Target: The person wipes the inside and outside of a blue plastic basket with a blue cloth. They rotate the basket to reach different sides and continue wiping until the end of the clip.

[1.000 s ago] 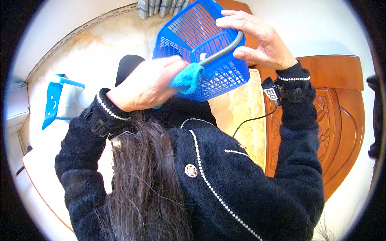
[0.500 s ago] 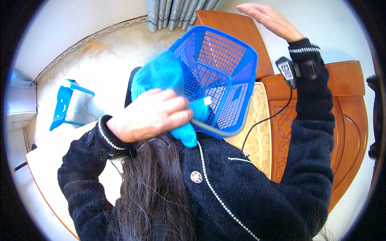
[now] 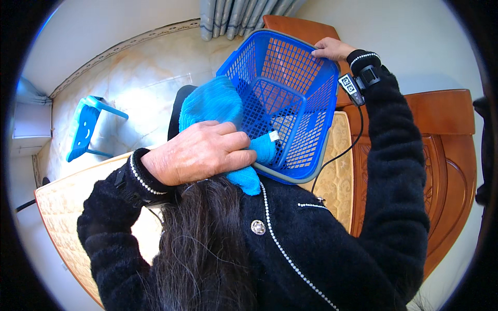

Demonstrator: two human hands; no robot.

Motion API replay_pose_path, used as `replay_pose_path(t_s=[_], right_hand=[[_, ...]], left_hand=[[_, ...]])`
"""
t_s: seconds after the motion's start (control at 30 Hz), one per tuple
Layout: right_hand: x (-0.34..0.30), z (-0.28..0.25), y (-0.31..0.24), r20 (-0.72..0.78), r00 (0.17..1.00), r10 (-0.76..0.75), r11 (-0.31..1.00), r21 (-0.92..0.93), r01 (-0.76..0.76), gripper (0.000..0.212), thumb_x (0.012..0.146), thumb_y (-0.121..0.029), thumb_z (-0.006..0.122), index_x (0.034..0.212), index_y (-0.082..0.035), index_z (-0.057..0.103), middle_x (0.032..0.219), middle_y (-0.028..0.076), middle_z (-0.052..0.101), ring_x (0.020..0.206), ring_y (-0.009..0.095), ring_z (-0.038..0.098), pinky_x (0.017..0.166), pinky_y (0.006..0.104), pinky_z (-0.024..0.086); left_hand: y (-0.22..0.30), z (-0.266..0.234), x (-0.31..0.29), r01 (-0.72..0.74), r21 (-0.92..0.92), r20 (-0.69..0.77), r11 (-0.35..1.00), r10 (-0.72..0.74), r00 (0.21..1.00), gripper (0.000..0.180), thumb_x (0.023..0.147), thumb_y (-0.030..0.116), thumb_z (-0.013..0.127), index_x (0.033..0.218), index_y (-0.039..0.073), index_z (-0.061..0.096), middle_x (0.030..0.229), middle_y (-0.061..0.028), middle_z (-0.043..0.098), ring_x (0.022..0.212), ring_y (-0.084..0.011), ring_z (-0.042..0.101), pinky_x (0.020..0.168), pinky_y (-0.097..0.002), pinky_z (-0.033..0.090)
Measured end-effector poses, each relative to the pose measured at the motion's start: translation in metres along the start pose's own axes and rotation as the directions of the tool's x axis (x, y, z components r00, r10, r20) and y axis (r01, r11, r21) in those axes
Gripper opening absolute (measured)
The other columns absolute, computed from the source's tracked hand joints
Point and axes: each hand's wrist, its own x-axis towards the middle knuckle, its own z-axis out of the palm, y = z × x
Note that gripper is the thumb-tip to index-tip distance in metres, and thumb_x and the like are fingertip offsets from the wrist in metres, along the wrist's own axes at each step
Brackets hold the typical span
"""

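Note:
A blue plastic basket (image 3: 328,98) with lattice sides is tilted in front of me, its open top facing up toward me. My left hand (image 3: 202,153) is closed on a bright blue cloth (image 3: 211,103), which is bunched over the basket's near left side. Part of the cloth hangs into the basket, with a small white tag showing, and another end drops below my fingers. Whether those fingers also grip the rim is hidden. At the far right corner my right hand (image 3: 334,49) is closed on the basket's rim, fingers over the edge.
A carved wooden headboard (image 3: 446,155) stands at the right beside a patterned mattress (image 3: 340,155). Beyond the basket is a wooden panel (image 3: 301,26) near a grey curtain (image 3: 244,18). A blue stool (image 3: 85,127) stands on the tiled floor at the left. A black cable hangs from my right wrist.
My right hand has come down and left from the raised, outstretched position and closed on the basket's far right rim. My left hand has kept its hold on the cloth.

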Motion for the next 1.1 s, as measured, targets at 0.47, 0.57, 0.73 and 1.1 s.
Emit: replay_pose_path(t_s=[0.47,0.57,0.73,1.1], right_hand=[[-0.112,-0.004,-0.145,-0.392,0.694,-0.605,0.731,0.073,0.679,0.036,0.1,-0.032,0.055,0.095,0.0,0.069,0.074,0.009,0.068,0.067,0.016,0.066,0.064,0.0307,0.053],[-0.136,0.009,-0.15,-0.252,0.851,-0.461,0.704,0.48,0.524,0.04,0.105,-0.032,0.044,0.104,0.001,0.066,0.08,0.01,0.069,0.075,0.016,0.068,0.069,0.0304,0.055],[-0.148,0.019,-0.154,-0.356,0.869,-0.343,0.672,0.554,0.492,0.055,0.103,-0.048,0.046,0.111,0.003,0.064,0.094,0.011,0.068,0.088,0.017,0.067,0.082,0.029,0.054],[-0.146,0.032,-0.154,-0.489,0.811,-0.32,0.669,0.49,0.559,0.09,0.08,-0.049,0.079,0.142,0.005,0.042,0.13,0.028,0.056,0.121,0.035,0.058,0.095,0.039,0.053]], left_hand=[[-0.044,-0.044,0.038,0.303,0.341,-0.42,0.89,-0.144,0.896,0.024,0.085,0.01,0.065,0.11,0.01,0.063,0.108,-0.0101,0.062,0.098,-0.0298,0.064,0.077,-0.0365,0.056],[-0.052,-0.043,0.039,0.278,0.414,-0.413,0.867,-0.093,0.906,0.027,0.084,0.013,0.069,0.11,0.011,0.063,0.109,-0.0094,0.062,0.099,-0.0289,0.065,0.078,-0.0364,0.056],[-0.057,-0.038,0.033,0.327,0.393,-0.453,0.859,-0.129,0.882,0.03,0.083,0.017,0.071,0.112,0.012,0.063,0.11,-0.0099,0.062,0.1,-0.0304,0.065,0.079,-0.0368,0.056],[-0.056,-0.045,0.037,0.331,0.316,-0.451,0.889,-0.166,0.877,0.034,0.083,0.008,0.069,0.117,0.011,0.064,0.113,-0.0106,0.061,0.105,-0.0308,0.063,0.088,-0.0362,0.054]])
